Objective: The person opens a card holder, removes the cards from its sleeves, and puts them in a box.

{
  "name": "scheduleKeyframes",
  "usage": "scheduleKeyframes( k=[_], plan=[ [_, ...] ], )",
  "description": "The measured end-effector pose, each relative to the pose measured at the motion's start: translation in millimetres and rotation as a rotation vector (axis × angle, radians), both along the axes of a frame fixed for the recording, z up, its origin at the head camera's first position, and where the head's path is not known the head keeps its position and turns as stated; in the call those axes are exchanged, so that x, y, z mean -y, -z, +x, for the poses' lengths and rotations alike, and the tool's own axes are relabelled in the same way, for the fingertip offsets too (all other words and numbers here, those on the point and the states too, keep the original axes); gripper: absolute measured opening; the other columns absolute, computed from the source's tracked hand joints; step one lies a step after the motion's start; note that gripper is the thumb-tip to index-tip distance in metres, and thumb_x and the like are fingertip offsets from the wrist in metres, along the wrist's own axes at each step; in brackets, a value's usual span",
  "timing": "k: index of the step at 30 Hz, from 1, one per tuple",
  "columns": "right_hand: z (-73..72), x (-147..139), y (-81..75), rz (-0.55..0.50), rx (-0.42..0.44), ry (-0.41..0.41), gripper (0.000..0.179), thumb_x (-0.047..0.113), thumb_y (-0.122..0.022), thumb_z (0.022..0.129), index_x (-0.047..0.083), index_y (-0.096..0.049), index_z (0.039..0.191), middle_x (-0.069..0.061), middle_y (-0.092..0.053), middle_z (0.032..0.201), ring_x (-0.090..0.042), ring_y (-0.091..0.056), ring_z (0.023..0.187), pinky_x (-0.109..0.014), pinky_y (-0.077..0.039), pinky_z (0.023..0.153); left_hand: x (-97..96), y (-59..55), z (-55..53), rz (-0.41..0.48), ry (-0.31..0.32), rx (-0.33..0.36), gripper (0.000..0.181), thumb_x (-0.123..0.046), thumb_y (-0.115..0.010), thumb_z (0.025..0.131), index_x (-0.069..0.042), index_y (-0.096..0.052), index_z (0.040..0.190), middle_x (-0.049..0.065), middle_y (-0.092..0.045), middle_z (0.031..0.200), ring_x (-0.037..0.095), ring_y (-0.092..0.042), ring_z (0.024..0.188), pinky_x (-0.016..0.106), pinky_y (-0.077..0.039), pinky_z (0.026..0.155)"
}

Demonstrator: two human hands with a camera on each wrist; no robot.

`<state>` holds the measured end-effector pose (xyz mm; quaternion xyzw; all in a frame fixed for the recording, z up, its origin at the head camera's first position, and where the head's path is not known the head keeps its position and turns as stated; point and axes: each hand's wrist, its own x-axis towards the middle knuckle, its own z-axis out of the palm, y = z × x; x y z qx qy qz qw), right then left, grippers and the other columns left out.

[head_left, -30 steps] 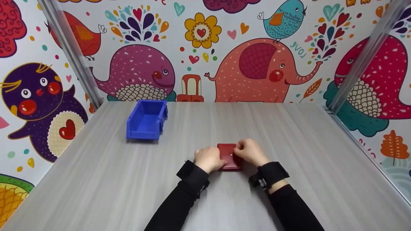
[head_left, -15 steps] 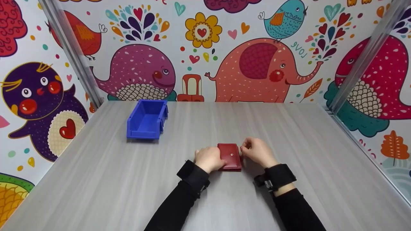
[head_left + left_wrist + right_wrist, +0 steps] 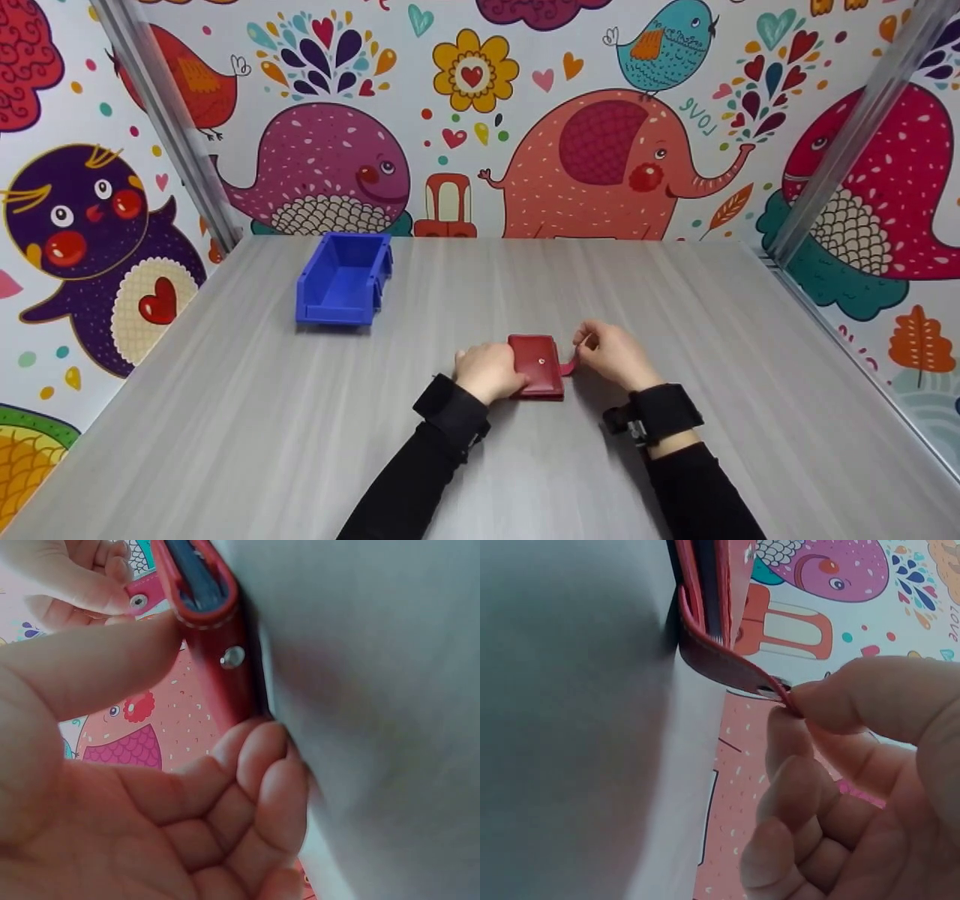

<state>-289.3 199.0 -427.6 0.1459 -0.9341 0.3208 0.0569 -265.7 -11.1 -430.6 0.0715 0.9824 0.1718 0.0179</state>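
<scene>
A small red wallet (image 3: 535, 366) lies on the table, a metal snap on its top face. My left hand (image 3: 487, 370) grips its left edge, with the thumb on top and the curled fingers at the side, as the left wrist view shows. From the wallet's right side a red snap strap (image 3: 731, 671) sticks out, unfastened. The tip of that strap is pinched between thumb and forefinger of my right hand (image 3: 611, 352). In the right wrist view the layered edge of the wallet (image 3: 705, 592) stands beside the strap.
A blue plastic bin (image 3: 341, 281) stands at the back left of the grey table (image 3: 225, 420). Walls printed with cartoon animals (image 3: 592, 165) rise behind the table and at both sides, with metal posts at the corners.
My right hand has moved right, away from the wallet's top, and the strap now stretches out from the wallet's right edge. The snap came into full view. My left hand has stayed put.
</scene>
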Motion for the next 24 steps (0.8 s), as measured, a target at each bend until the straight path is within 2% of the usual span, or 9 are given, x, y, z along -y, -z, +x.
scheduleKeyframes(
  k=[6, 24],
  plan=[
    [0.3, -8.0, -1.4, 0.028, 0.039, -0.018, 0.006, 0.001, -0.062, 0.083, 0.007, -0.064, 0.082, 0.0, -0.059, 0.071, -0.015, -0.05, 0.064, -0.033, -0.042, 0.062, -0.8, -0.4, 0.9, 0.006, -0.003, -0.003, 0.032, -0.042, -0.077, 0.082, -0.015, -0.061, 0.075, 0.0, -0.06, 0.074, 0.026, -0.061, 0.079, 0.042, -0.038, 0.075],
    [0.7, -12.1, 1.9, 0.072, 0.09, 0.016, 0.007, 0.004, -0.069, 0.082, 0.006, -0.063, 0.079, -0.002, -0.058, 0.071, -0.017, -0.051, 0.063, -0.033, -0.042, 0.059, -0.7, 0.0, 0.8, 0.005, -0.002, 0.0, 0.031, -0.042, -0.076, 0.082, -0.015, -0.062, 0.077, 0.0, -0.06, 0.076, 0.025, -0.06, 0.08, 0.042, -0.038, 0.075]
  ],
)
